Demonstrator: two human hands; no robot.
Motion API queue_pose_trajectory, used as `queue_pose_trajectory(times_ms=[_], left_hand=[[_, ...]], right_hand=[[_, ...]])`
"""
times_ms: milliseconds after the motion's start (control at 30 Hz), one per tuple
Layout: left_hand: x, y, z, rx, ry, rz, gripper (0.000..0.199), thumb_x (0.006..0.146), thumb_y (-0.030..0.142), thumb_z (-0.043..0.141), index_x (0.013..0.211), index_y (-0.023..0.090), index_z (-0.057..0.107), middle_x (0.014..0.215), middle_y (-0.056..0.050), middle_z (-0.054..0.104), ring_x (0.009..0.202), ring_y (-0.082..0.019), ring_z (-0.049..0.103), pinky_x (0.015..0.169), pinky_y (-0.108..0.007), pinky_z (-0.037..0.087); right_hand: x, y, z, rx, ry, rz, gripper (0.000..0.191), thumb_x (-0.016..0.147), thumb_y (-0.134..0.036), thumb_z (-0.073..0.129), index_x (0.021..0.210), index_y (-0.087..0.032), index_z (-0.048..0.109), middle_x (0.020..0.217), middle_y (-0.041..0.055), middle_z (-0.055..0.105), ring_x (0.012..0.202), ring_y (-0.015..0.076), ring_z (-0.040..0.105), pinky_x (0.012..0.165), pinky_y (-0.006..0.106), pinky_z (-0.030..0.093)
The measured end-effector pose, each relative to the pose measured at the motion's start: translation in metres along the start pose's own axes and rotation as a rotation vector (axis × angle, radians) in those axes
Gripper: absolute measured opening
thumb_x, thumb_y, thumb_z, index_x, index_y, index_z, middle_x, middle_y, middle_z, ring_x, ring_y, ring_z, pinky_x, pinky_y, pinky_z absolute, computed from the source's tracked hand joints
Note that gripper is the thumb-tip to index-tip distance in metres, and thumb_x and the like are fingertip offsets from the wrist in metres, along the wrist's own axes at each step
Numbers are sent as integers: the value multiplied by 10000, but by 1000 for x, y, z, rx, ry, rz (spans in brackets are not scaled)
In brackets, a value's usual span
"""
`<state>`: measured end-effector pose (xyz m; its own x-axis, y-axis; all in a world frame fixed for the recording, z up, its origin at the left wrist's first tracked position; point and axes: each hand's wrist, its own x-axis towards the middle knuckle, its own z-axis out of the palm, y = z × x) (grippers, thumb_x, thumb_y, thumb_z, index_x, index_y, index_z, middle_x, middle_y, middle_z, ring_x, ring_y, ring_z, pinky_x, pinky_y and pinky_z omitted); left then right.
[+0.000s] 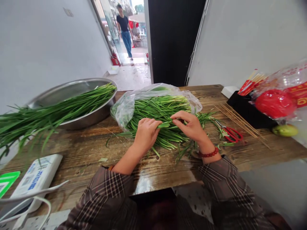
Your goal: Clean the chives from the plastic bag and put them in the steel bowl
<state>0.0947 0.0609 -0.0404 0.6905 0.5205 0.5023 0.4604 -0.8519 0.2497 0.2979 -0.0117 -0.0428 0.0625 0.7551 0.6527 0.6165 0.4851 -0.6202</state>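
Observation:
My left hand (146, 134) is closed around a few garlic chives (164, 125), whose pale cut ends stick out to the right. At those ends, the thumb and forefinger of my right hand (189, 124) are pinched together; whatever lies between them is too small to make out. Under and behind both hands, a big heap of chives (158, 107) spreads over an opened clear plastic bag (124, 110). Loose trimmings (206, 118) lie to the right of my right hand, beside red-handled scissors (231, 134).
A steel basin (96, 116) at left holds long chives hanging over its rim. A white box with cables (35, 179) sits front left. Wooden skewers (242, 124) and a black holder (249, 110) with red-wrapped sticks lie right. A person (124, 28) walks beyond the doorway.

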Motion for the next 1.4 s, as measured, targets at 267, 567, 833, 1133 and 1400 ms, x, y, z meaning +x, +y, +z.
queue_pose_trajectory(times_ms=[267,567,833,1133,1400], left_hand=[[-3,-4,-12,-373,34,-297,292,922,355,438,734,167,559,622,28,480,609,-117,459,603,-229,351],[-7,3,-9,-347,27,-255,244,932,314,435,916,166,628,798,-10,645,739,-137,575,693,-234,424],[-11,4,-2,-300,38,-141,246,928,294,470,1031,185,665,998,-53,715,919,-183,649,816,-291,468],[-6,11,-22,-458,326,-284,307,967,358,432,998,158,664,972,-63,712,938,-172,652,874,-300,493],[-5,12,-11,-414,14,-127,261,947,302,453,1059,170,648,1078,-83,704,1029,-197,631,930,-327,468]], right_hand=[[1,6,-15,-317,333,73,287,877,-265,575,1150,-255,661,1118,80,666,1054,235,600,934,428,471],[1,-7,15,429,145,329,336,788,-413,697,1058,-220,649,711,-23,600,647,106,542,601,250,444],[2,-9,18,584,85,483,268,756,-438,720,877,-203,676,704,-4,642,622,99,555,574,238,455],[-1,-10,8,442,-89,303,177,856,-364,639,926,-210,691,786,1,634,698,112,564,663,259,468],[-1,-16,9,446,-124,222,190,884,-377,602,949,-207,657,885,27,654,799,138,604,751,295,500]])
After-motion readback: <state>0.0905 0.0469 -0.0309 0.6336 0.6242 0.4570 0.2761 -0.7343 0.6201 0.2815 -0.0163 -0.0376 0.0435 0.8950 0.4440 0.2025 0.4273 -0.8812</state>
